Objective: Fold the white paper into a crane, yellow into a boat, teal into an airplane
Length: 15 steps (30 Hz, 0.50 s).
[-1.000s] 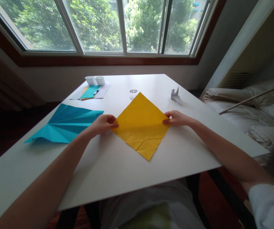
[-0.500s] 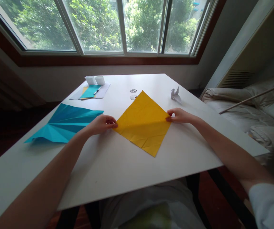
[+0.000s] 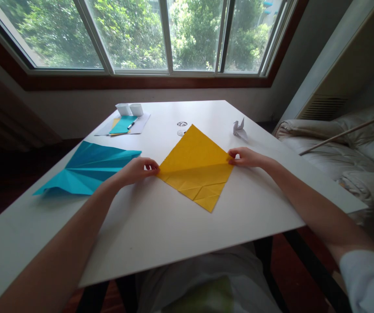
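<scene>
While the yellow paper (image 3: 196, 167) lies in the frame's centre, the left hand (image 3: 137, 169) pinches its left corner and the right hand (image 3: 246, 158) pinches its right corner.

A large pleated blue folded paper (image 3: 91, 168) lies just left of the left fingers; a small white paper crane (image 3: 239, 128) stands beyond the right fingers on the white table (image 3: 160, 234).

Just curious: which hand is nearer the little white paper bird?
Right. The right hand sits just below the white paper bird; the left hand is across the yellow sheet.
</scene>
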Motion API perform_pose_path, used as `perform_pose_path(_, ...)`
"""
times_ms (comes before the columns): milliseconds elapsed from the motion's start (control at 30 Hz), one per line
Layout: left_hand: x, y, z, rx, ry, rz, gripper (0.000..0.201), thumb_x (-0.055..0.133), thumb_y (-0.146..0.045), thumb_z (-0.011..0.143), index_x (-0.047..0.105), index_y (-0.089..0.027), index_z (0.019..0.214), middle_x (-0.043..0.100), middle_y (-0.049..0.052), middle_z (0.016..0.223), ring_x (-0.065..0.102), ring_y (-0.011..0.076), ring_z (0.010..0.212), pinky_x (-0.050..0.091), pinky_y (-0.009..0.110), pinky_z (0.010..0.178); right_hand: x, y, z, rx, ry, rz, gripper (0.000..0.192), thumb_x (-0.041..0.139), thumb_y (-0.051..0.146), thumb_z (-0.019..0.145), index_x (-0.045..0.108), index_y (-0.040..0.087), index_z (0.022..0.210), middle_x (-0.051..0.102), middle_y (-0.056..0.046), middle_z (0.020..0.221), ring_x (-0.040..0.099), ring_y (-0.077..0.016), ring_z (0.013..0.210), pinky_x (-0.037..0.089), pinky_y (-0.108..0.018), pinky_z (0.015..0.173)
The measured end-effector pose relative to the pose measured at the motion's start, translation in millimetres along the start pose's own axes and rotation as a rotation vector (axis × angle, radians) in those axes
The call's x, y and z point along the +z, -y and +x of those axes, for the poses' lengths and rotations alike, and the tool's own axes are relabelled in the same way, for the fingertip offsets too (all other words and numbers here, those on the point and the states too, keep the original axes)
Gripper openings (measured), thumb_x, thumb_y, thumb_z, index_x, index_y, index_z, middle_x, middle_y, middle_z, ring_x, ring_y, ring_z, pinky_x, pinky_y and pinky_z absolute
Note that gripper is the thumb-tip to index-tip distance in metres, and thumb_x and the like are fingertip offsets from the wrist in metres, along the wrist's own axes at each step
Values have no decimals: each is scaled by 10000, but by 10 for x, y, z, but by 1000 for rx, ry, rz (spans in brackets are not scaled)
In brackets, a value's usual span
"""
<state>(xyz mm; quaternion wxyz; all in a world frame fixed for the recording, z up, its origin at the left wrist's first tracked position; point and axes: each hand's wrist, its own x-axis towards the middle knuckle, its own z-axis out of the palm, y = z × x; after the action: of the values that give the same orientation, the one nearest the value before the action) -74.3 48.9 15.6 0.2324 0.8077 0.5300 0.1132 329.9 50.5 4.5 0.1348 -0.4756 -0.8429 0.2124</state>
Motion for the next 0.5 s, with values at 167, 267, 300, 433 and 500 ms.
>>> perform_pose_path(167,22,84,16,82,-59,53,409,534,-569,656,674,-218,813,660,36,822,559,182,766,450,260,648,-10,-5,0,-54,-18,-6,208,494,328,749,595,187,864,636,-43,858,559,-159,753,424,-273,664)
perform_pose_path(267,22,101,21,127,-86,92,402,519,-558,678,674,-211,811,654,40,797,556,177,741,451,266,660,-28,10,6,-90,-44,-33,204,487,325,762,613,191,848,647,-49,866,564,-166,755,439,-288,679)
perform_pose_path(300,21,100,22,147,-91,103,397,515,-552,685,675,-209,804,652,43,792,556,178,738,451,269,664,-33,16,7,-103,-50,-47,201,487,321,765,621,191,839,651,-51,862,566,-169,753,443,-292,681)
perform_pose_path(433,14,97,24,220,-87,141,361,498,-510,714,685,-211,786,655,54,822,559,191,767,452,282,689,-46,39,5,-149,-40,-121,198,484,295,776,653,197,806,664,-61,831,574,-188,759,450,-313,698)
perform_pose_path(500,10,98,21,230,-72,179,328,499,-475,721,695,-221,789,659,54,843,559,198,792,447,292,722,-49,44,-3,-165,-21,-148,208,477,270,782,671,201,812,666,-62,832,579,-194,776,452,-317,713)
